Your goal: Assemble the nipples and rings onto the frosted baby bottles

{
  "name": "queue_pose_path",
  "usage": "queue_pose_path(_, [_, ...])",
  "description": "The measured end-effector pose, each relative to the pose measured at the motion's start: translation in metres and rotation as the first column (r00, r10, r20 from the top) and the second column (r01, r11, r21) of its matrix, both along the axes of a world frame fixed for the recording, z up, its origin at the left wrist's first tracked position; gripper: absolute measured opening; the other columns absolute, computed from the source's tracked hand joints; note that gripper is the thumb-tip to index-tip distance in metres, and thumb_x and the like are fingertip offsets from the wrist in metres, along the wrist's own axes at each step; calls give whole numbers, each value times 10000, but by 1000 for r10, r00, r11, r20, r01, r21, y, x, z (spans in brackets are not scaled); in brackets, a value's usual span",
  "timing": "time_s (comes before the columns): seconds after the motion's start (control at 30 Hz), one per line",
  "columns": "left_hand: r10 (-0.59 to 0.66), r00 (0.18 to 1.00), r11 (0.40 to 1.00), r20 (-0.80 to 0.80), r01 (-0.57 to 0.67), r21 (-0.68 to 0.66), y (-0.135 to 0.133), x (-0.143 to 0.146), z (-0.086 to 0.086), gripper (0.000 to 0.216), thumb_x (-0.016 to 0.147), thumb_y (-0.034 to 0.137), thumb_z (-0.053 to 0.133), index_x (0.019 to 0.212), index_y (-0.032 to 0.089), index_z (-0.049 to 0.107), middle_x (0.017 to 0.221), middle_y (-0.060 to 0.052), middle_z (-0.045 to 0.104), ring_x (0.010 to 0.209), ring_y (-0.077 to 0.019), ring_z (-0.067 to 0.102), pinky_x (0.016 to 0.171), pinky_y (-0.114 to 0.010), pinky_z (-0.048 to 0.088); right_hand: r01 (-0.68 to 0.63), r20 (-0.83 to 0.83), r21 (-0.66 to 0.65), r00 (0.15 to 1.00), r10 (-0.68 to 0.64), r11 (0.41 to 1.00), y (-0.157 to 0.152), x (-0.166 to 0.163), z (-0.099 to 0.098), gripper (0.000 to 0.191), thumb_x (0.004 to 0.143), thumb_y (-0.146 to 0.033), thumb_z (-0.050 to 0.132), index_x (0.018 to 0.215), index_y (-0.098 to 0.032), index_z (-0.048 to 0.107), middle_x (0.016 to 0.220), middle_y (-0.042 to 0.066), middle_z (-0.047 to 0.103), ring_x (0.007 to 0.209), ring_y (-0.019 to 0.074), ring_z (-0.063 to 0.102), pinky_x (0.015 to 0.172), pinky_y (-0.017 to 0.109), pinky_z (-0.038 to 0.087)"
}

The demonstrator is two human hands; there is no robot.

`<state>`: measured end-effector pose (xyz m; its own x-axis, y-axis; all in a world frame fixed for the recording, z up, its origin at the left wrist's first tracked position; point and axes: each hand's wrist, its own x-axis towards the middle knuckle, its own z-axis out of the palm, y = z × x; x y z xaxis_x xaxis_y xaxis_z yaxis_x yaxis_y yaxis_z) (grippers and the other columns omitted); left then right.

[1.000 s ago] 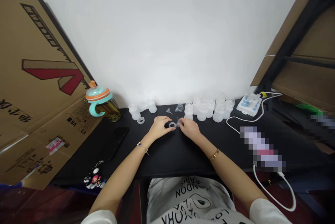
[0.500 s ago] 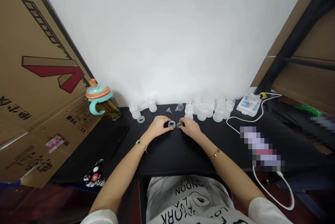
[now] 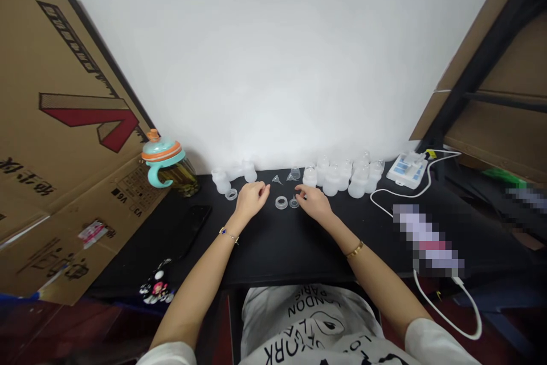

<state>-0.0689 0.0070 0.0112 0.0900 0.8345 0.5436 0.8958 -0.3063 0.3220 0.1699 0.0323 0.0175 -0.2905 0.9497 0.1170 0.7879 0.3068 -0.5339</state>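
Observation:
My left hand point(image 3: 252, 201) hovers over the table left of a translucent collar ring point(image 3: 281, 202), its fingers curled; whatever they hold, if anything, is hidden. My right hand point(image 3: 315, 201) is just right of a clear silicone bottle nipple point(image 3: 294, 202), thumb and forefinger apart beside it. Ring and nipple lie side by side on the black table. Behind them are a small clear funnel-shaped piece point(image 3: 277, 179) and further clear nipples point(image 3: 294, 173). Another collar ring point(image 3: 231, 195) lies next to a frosted baby bottle point(image 3: 221, 181) at the left.
Several capped baby bottles point(image 3: 331, 181) stand at the back right by the wall. On the left are a drinking jug point(image 3: 164, 157), a black phone point(image 3: 194, 231) and a large cardboard box point(image 3: 81, 183). To the right sit a white power strip point(image 3: 408, 170) and a white cable point(image 3: 380, 195).
My left hand has let go of the collar ring and drawn back leftward, fingers curled. The nipple now lies uncovered beside the ring; my right hand has shifted slightly right and its fingers have parted.

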Motion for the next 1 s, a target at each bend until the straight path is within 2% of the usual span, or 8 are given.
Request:
queue_pose_path(0.13, [58, 998, 998, 31, -58, -28, -1, -2, 0, 397, 957, 308, 490, 589, 222, 369, 584, -4, 486, 593, -157, 438, 626, -315, 260, 39, 2, 29, 999, -40, 999, 0, 1, 2, 332, 993, -254, 543, 1275, -279, 719, 1052, 21, 776, 982, 215, 697, 762, 282, 451])
queue_pose_path(0.27, [90, 996, 991, 11, -88, -101, -1, -1, -2, 374, 897, 283, 516, 565, 218, 355, 553, -1, 468, 564, -151, 397, 611, -323, 209, 77, 142, -4, 987, -76, 997, -1, 1, 4, 308, 968, -230, 529, 1150, -268, 775, 1107, 55, 777, 1001, 250, 709, 768, 307, 461])
queue_pose_path(0.4, [94, 996, 982, 0, -92, -163, 0, 0, -4, 354, 868, 270, 530, 563, 217, 359, 546, 4, 467, 555, -148, 388, 609, -325, 201, 79, 238, -57, 969, -64, 995, 0, 1, 3, 271, 960, -240, 540, 1042, -259, 798, 1097, 79, 774, 981, 264, 716, 769, 318, 469])
queue_pose_path(0.57, [24, 1000, 976, -7, -25, -218, 1, 0, -4, 379, 926, 339, 543, 589, 221, 417, 566, 10, 491, 563, -151, 429, 609, -317, 247, 53, 205, -78, 978, -36, 996, 1, 1, 4, 255, 964, -252, 568, 1085, -272, 792, 1088, 62, 769, 980, 237, 707, 767, 297, 461])
queue_pose_path(0.73, [-100, 995, 985, 3, 99, -139, 0, 3, -5, 393, 905, 600, 659, 840, 216, 609, 816, -28, 668, 774, -201, 605, 740, -320, 424, 4, 103, -117, 995, 8, 993, 1, 1, 6, 225, 915, -321, 707, 1126, -271, 768, 1008, 11, 777, 945, 192, 698, 716, 259, 421])
queue_pose_path(0.8, [-144, 990, 978, -5, 141, -151, 1, 4, -11, 412, 877, 599, 710, 1001, 209, 658, 985, -63, 720, 930, -244, 653, 862, -363, 471, -7, 81, -132, 997, 18, 991, 2, 1, 5, 247, 892, -362, 749, 1120, -266, 763, 967, -2, 778, 916, 187, 696, 700, 259, 410])
queue_pose_path(0.9, [-207, 978, 963, 13, 206, -171, 4, 5, -24, 492, 874, 545, 747, 1227, 213, 662, 1213, -103, 725, 1144, -297, 655, 1032, -439, 461, -15, 67, -133, 997, 24, 991, 2, 1, 2, 255, 881, -385, 767, 1109, -272, 765, 933, -10, 774, 890, 185, 693, 692, 260, 407])
queue_pose_path(1.0, [-253, 967, 950, 25, 253, -182, 6, 4, -31, 514, 898, 501, 734, 1327, 232, 642, 1270, -105, 719, 1213, -302, 644, 1103, -462, 436, -12, 62, -126, 998, 20, 992, 2, 1, 0, 230, 892, -386, 751, 1097, -282, 774, 922, -8, 766, 882, 184, 689, 698, 259, 415])
